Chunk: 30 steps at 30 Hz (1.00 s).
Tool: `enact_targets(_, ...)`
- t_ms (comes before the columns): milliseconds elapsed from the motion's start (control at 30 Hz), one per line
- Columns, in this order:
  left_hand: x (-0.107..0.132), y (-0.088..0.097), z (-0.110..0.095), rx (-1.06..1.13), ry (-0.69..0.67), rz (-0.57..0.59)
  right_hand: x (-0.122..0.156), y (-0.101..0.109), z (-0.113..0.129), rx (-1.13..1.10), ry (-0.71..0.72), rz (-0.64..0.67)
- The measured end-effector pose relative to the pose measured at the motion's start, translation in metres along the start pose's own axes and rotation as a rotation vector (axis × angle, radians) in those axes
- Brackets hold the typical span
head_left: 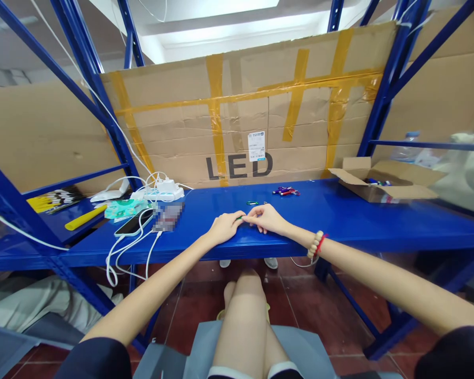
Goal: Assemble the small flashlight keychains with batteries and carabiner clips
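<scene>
My left hand [225, 227] and my right hand [266, 218] meet near the front edge of the blue metal shelf [339, 216]. Both have their fingers pinched together on a small green item [240, 217] held between them; it is too small to name. A beaded bracelet with a red cord [316, 245] sits on my right wrist. Just beyond my hands a tiny green piece [253, 203] lies on the shelf. Farther back is a small heap of red and purple pieces [286, 191].
An open cardboard box [383, 181] stands at the right. At the left lie a phone [133, 223] on white cables, a power strip [161, 192], a teal packet [122, 209] and a yellow tool [85, 217]. A taped cardboard sheet marked LED [253, 105] backs the shelf.
</scene>
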<state>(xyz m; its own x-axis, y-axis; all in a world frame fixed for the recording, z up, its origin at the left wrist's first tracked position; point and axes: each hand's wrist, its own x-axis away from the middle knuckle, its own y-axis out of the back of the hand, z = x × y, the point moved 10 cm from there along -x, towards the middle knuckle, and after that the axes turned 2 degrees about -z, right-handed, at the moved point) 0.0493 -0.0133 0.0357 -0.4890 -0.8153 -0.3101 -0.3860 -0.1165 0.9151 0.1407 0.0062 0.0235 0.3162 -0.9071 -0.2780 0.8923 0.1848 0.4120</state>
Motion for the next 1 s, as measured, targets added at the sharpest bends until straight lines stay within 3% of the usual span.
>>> enact_targets(167,-0.003,-0.004,0.005,0.048,-0.018,0.033,0.008,0.011,0.032,0.255,0.447,-0.093)
enact_targets(267,-0.003,-0.006,0.004,0.054,-0.035,0.048,0.012,0.009,0.036,0.308,0.538,-0.089)
enact_targets(633,0.003,-0.006,-0.007,0.034,-0.068,0.048,0.013,0.014,0.036,0.315,0.520,-0.133)
enact_targets(1000,0.007,-0.003,-0.013,-0.083,-0.060,0.024,0.001,0.007,0.005,0.046,0.043,-0.016)
